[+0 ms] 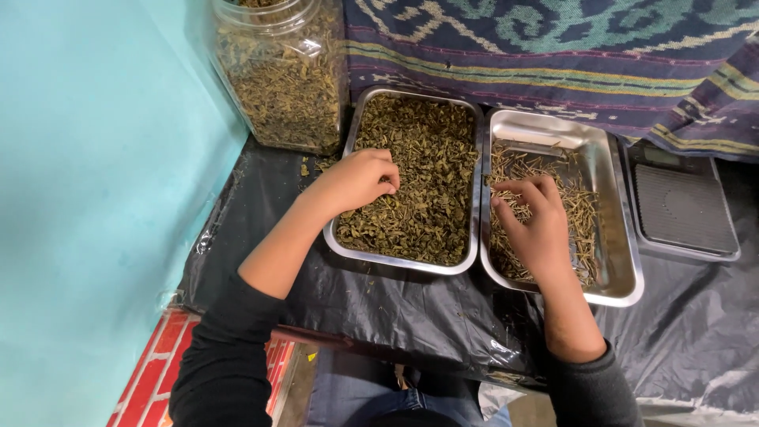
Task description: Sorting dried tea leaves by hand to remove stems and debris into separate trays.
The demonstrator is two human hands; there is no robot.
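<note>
Left hand: left hand sits curled, fingertips pinched together in the dried green leaves, at the middle of the frame
Left tray: steel tray heaped full with those leaves
Right hand: right hand is loosely curled, fingers bent down onto the pale stems; whether it grips any I cannot tell
Right tray: second steel tray just beside the first, only partly covered
Upper left: clear plastic jar packed with leaves
Far right: dark flat scale
Underneath: black plastic sheet
</note>
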